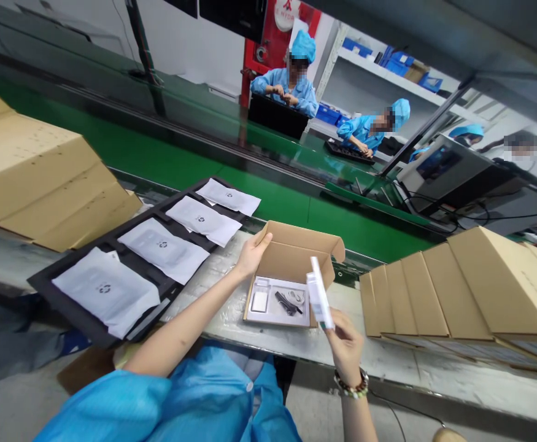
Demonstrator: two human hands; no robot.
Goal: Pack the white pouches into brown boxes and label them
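Note:
An open cardboard box (296, 255) sits on the workbench in front of me, lid flap raised at the back. Inside lies a white insert (272, 304) with a small pale block and a dark cable. My left hand (251, 253) grips the box's left wall near the flap, fingers closed on the edge. My right hand (344, 344) pinches the lower end of a slim white packet (319, 299), held upright just over the box's right front corner.
A black tray (61, 298) with several white pouches (163, 248) lies to the left. A row of flat cardboard boxes (456, 288) stands at right, a big carton (33, 178) far left. Behind runs a green conveyor (268, 199); other workers in blue sit across it.

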